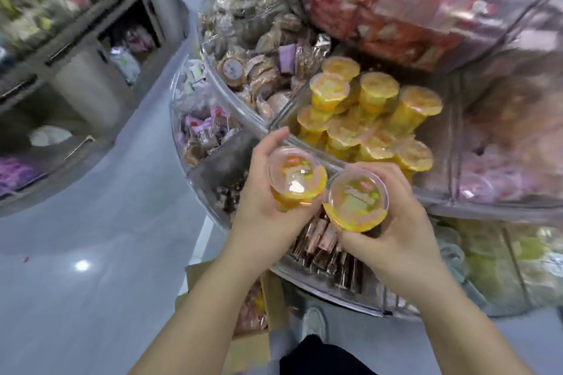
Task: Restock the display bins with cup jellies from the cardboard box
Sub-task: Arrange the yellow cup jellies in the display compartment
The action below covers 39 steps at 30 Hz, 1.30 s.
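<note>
A tiered display stand (335,292) of clear bins is filling the right side. Its middle bin (283,122) is holding a pile of yellow cup jellies (370,119). A cardboard box (253,344) is sitting on the floor, near and below. The left hand (268,201) is gripping one cup jelly (297,178), fingers curled round it; the right hand (393,222) is gripping a second cup (355,199) just beside it, near the bin's front wall.

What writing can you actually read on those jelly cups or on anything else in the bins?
None reads clearly.
Cup jelly in the left hand, lid: print blurred by glare.
Cup jelly in the right hand, lid: label too blurred.
Round cookie pack label: too small.
</note>
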Available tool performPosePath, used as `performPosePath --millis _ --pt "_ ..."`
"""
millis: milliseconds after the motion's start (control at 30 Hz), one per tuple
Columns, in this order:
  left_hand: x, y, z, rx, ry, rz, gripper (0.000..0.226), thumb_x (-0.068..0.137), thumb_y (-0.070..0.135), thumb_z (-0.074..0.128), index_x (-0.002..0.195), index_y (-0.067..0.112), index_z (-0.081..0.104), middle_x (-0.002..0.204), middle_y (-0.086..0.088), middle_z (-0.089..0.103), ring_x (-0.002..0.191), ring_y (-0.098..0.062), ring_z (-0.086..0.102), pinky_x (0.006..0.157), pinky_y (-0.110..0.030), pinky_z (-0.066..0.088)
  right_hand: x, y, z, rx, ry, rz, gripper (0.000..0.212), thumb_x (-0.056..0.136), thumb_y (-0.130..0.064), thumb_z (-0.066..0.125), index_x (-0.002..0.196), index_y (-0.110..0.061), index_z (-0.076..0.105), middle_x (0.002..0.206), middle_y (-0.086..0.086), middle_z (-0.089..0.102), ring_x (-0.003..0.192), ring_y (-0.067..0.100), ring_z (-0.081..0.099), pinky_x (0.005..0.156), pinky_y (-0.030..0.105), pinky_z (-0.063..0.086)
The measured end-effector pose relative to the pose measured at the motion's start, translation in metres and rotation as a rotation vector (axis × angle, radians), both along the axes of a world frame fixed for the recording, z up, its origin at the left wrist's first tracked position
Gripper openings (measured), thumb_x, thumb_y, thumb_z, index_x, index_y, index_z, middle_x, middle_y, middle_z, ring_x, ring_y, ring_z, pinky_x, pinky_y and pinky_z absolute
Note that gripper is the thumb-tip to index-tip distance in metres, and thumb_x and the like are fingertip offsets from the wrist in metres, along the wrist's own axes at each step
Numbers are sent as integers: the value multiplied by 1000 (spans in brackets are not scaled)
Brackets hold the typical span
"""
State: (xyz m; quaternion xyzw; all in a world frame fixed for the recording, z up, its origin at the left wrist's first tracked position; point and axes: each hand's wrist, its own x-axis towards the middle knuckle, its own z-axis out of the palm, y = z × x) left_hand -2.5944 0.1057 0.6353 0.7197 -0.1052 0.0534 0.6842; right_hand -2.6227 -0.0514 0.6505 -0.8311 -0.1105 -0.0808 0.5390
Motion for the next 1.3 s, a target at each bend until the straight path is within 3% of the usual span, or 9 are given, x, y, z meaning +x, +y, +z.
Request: performPosePath --millis 133,300,500,633,767,833,933,1167,1300 --pt "23 -35 7 19 -28 -55 60 66 20 81 111 40 47 103 16 65 96 -3 63 79 -13 48 16 -38 12 46 13 -43 53 56 -22 60 104 -43 52 107 -16 57 106 8 56 84 15 42" --pt "40 -59 12 50 -105 -55 57 60 29 83 107 39 53 101 20 66 94 1 63 78 -8 45 35 -65 14 99 -4 -158 47 58 -41 83 93 -36 52 93 -19 65 84 -1 63 66 9 45" --pt "67 -57 24 184 -207 14 62 57 36 79 112 35 52 105 29 62 104 9 56 90 -9 41 54 -80 2 66 51 -224 49 56 -36 85 94 -40 54 95 -20 64 89 -1 62 69 7 45" --pt "91 -52 35 478 -436 21 62 64 35 78 119 15 56 110 1 54 106 -6 49 97 -16 38 63 -81 -2 2 22 -300 47 60 -34 83 96 -46 56 100 -19 57 98 -2 56 79 13 46" --pt "111 -59 35 561 -429 -44 66 63 29 81 121 9 59 108 -6 54 101 -11 51 92 -15 40 73 -75 -5 -46 16 -352 54 64 -34 82 111 -39 57 102 -19 52 100 -7 51 85 13 43" --pt "120 -64 33 611 -447 -85 67 61 37 80 119 10 62 107 -4 59 105 -15 55 95 -22 41 76 -73 -7 -67 3 -380 57 65 -35 81 113 -39 52 106 -25 52 101 -15 48 82 0 36" --pt "132 -62 23 763 -491 -70 71 55 41 83 117 13 64 110 -4 67 117 -24 54 99 -48 38 77 -67 -9 -3 23 -405 59 66 -31 81 105 -53 42 105 -31 56 102 -16 51 81 -1 38" --pt "138 -54 7 866 -599 -53 68 60 46 78 117 11 63 121 -7 62 122 -31 49 101 -48 35 78 -61 -15 2 -6 -455 52 65 -28 81 95 -47 42 92 -31 57 90 -17 53 70 -2 39" --pt "139 -49 6 795 -640 -111 50 65 33 78 110 14 68 115 0 64 113 -22 56 99 -48 38 80 -57 -17 40 -7 -457 52 67 -24 81 93 -49 43 98 -35 58 92 -12 56 73 4 44"
